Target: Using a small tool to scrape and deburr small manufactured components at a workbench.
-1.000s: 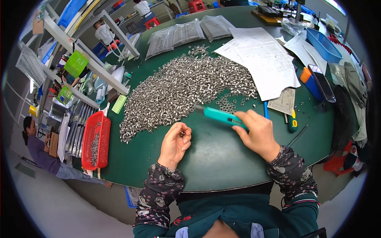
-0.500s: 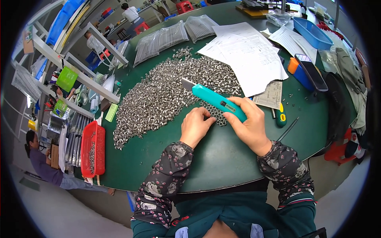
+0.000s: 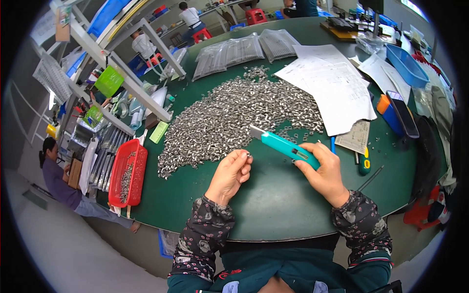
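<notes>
Left hand [image 3: 229,175]: thumb and forefinger together, pinched on a small metal bit [image 3: 248,155] (too small to make out its shape), over the table [image 3: 278,210] just on the near side of the pile [image 3: 229,119]. Right hand [image 3: 322,171]: fingers wrapped round the cutter [image 3: 289,148], clamped on its teal handle; blade [image 3: 257,131] out, pointing up-left toward the pile, can't tell if it touches. Pile is short metal pieces, across the table's middle; loose rings [image 3: 295,135] at its right end, near the papers [image 3: 327,88]. Red basket [image 3: 139,173] at the left edge with more metal pieces [image 3: 127,183] in it, clear bags [image 3: 229,53] of thin rods by the far edge. Phone [image 3: 402,115] and screwdriver [image 3: 364,162] toward the right edge
</notes>
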